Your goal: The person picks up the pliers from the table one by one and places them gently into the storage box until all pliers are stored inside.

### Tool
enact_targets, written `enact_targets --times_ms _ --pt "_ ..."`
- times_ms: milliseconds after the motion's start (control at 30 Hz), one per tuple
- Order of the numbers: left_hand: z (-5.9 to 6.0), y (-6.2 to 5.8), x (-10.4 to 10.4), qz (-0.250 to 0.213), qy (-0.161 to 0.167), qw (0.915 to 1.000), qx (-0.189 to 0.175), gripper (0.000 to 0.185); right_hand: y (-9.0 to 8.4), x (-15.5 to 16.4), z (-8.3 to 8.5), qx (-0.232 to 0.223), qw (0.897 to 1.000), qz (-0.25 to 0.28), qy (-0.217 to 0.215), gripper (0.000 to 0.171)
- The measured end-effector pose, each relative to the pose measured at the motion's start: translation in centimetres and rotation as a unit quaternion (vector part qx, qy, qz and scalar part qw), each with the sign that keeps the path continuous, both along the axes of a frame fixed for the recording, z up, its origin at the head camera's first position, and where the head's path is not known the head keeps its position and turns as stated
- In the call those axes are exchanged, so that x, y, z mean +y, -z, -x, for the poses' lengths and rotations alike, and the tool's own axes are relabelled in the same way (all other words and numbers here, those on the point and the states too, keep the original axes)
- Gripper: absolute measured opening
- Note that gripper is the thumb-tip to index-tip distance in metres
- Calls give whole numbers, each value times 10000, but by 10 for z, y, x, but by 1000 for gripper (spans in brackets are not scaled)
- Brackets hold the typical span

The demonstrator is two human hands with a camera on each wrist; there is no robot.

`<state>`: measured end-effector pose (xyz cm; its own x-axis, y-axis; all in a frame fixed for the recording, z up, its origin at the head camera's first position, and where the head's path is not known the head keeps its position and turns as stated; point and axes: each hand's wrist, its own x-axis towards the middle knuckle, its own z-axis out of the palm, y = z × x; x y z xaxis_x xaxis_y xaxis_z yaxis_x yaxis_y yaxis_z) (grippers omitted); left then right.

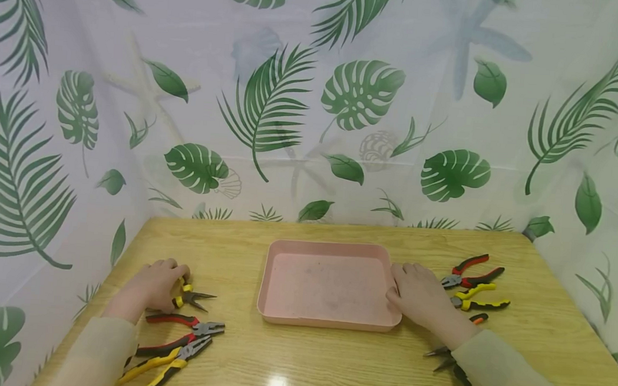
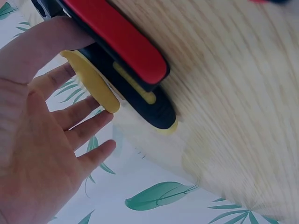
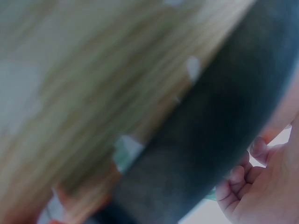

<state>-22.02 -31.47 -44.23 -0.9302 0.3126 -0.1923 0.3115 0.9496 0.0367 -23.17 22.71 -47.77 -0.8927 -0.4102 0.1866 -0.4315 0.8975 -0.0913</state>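
My left hand [image 1: 157, 281] grips yellow-and-black needle-nose pliers [image 1: 191, 296] at the handles, their slim jaws pointing right. In the left wrist view, fingers [image 2: 96, 105] lie along the yellow handle [image 2: 93, 81], with the thumb across the top. Just in front lie red-and-black combination pliers [image 1: 194, 328], and nearer still yellow-and-black pliers [image 1: 179, 356]. A shallow pink tray [image 1: 329, 289] occupies the table's middle. At its right side, my right hand [image 1: 419, 294] holds the rim with curled fingers. In the right wrist view, a blurred dark handle [image 3: 187, 130] crosses in front of that hand.
Right of the tray lie red-and-black pliers [image 1: 460, 276] and yellow-and-black pliers [image 1: 475, 300]. Another dark pair with an orange mark [image 1: 442, 357] is partly hidden beneath the right forearm. Leaf-printed cloth [image 1: 353, 160] hangs behind and beside the wooden table [image 1: 299, 358].
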Motion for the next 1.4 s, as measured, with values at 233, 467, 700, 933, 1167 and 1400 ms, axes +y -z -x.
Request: enact_targets --times_ms 233,467,700,933,1167,1400 --pt "3 -1 2 133 122 9998 -111 57 2 1 0 56 10000 11 -69 22" --pt "6 0 2 73 111 9994 -310 51 2 0 -1 -18 10000 -23 -31 20" --pt "5 3 0 116 177 9997 -146 53 3 -1 -2 4 10000 21 -70 21" --pt "7 9 0 268 311 9991 92 56 3 -1 -4 -38 10000 32 -34 21" --pt "9 12 6 350 420 9979 354 58 0 0 -4 30 10000 40 -48 21" --pt "10 11 10 370 473 9964 599 60 1 1 -3 121 9999 49 -45 20"
